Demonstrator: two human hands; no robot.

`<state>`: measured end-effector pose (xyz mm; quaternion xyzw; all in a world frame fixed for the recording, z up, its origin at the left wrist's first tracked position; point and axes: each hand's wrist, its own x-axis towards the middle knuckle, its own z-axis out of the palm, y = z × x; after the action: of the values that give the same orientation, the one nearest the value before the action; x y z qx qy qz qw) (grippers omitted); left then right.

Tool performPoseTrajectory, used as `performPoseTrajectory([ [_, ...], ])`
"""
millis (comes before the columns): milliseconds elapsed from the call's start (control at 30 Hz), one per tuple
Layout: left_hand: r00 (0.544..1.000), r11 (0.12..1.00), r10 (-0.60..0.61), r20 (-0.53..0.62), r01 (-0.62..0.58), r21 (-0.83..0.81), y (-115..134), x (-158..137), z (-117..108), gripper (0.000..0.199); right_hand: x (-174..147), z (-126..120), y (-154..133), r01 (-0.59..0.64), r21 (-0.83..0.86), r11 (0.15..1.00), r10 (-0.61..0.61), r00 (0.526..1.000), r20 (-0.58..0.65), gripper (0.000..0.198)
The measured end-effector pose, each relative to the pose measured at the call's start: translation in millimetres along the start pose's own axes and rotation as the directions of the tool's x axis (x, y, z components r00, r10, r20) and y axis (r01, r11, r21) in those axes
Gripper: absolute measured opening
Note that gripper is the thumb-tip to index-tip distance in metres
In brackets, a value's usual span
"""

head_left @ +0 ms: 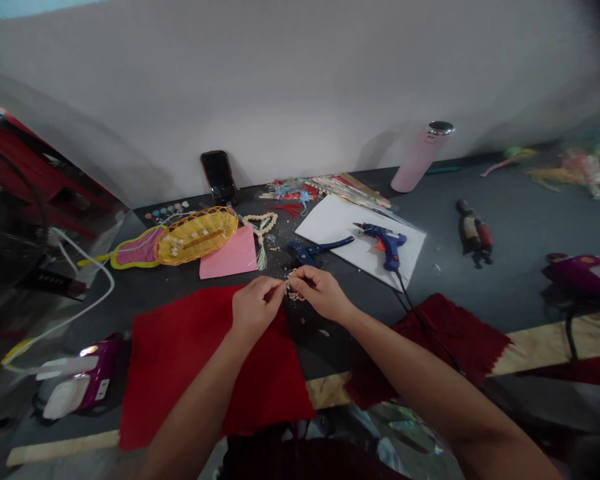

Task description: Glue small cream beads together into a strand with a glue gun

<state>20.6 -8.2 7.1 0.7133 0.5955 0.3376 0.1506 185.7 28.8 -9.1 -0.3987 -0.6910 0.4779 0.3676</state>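
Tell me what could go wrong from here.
The small piece pinched between the left hand and right hand could slip and get lost among the loose pale bits near them. The glue gun has a cord running close to the right forearm; a sweep of that arm might tug it across the white sheet.

One view from my head, facing forward and down, above the dark table (443, 230), my left hand (253, 308) and right hand (325, 293) mid-distance, pale wall (300, 87) beyond.
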Motion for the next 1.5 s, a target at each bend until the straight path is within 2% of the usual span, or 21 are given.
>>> performPoseTrajectory([
  [233, 0.999, 0.999, -0.025, -0.022, 0.025, -0.024, 1.6, 0.3, -0.5, 0.018, 1.1, 0.0, -0.9, 0.007, 0.015, 1.000, -0.007, 1.000, 0.020, 0.021],
  [367, 0.998, 0.997, -0.048, -0.044, 0.046, -0.061, -0.6, 2.2, -1.7, 0.019, 3.3, -5.7, 3.2, 0.047, -0.142, 0.989, -0.046, 0.999, 0.011, 0.019],
  [433, 0.996, 0.995, -0.070, -0.059, 0.065, -0.076, -3.2, 3.1, -2.1, 0.020, 4.2, -8.3, 5.5, 0.119, -0.307, 0.944, -0.120, 0.993, 0.017, 0.016],
  [533, 0.992, 0.992, -0.100, -0.081, 0.094, -0.082, -7.3, 4.0, -2.0, 0.020, 4.5, -9.4, 8.4, 0.231, -0.518, 0.823, -0.213, 0.972, 0.096, 0.015],
  [667, 0.990, 0.991, -0.109, -0.091, 0.101, -0.084, -10.4, 4.8, -1.9, 0.020, 5.6, -14.4, 11.5, 0.268, -0.609, 0.746, -0.236, 0.962, 0.134, 0.018],
  [767, 0.984, 0.987, -0.129, -0.122, 0.115, -0.115, -11.6, 6.2, -3.2, 0.020, 8.5, -27.5, 12.1, 0.208, -0.668, 0.714, -0.232, 0.971, 0.054, 0.021],
  [833, 0.977, 0.979, -0.156, -0.148, 0.133, -0.153, -12.7, 7.2, -4.2, 0.020, 10.1, -37.2, 10.7, 0.111, -0.733, 0.671, -0.193, 0.981, -0.028, 0.022],
  [933, 0.965, 0.965, -0.193, -0.179, 0.155, -0.210, -15.2, 8.4, -4.9, 0.021, 9.7, -45.2, 5.2, -0.045, -0.824, 0.565, -0.029, 0.997, -0.075, 0.026],
  [1033, 0.961, 0.960, -0.206, -0.186, 0.161, -0.229, -17.1, 8.7, -4.7, 0.021, 7.2, -43.0, -1.6, -0.123, -0.881, 0.456, 0.133, 0.989, -0.069, 0.029],
  [1167, 0.964, 0.958, -0.201, -0.173, 0.157, -0.241, -17.7, 8.6, -3.7, 0.021, 5.2, -34.9, -4.0, -0.158, -0.905, 0.395, 0.148, 0.983, -0.107, 0.023],
  [1267, 0.962, 0.956, -0.206, -0.179, 0.159, -0.246, -17.1, 8.9, -3.0, 0.020, 5.7, -32.1, 0.8, -0.186, -0.898, 0.400, 0.119, 0.981, -0.150, 0.021],
  [1333, 0.958, 0.947, -0.225, -0.176, 0.172, -0.273, -16.8, 9.4, -2.9, 0.020, 6.4, -32.8, 4.3, -0.217, -0.874, 0.434, 0.096, 0.976, -0.194, 0.023],
  [1400, 0.952, 0.930, -0.251, -0.172, 0.188, -0.316, -16.9, 10.1, -3.4, 0.020, 7.2, -35.4, 5.5, -0.233, -0.831, 0.506, 0.046, 0.969, -0.244, 0.025],
  [1500, 0.940, 0.904, -0.285, -0.186, 0.200, -0.377, -18.5, 11.1, -4.3, 0.020, 8.1, -40.8, 1.3, -0.164, -0.711, 0.683, -0.053, 0.961, -0.273, 0.027],
])
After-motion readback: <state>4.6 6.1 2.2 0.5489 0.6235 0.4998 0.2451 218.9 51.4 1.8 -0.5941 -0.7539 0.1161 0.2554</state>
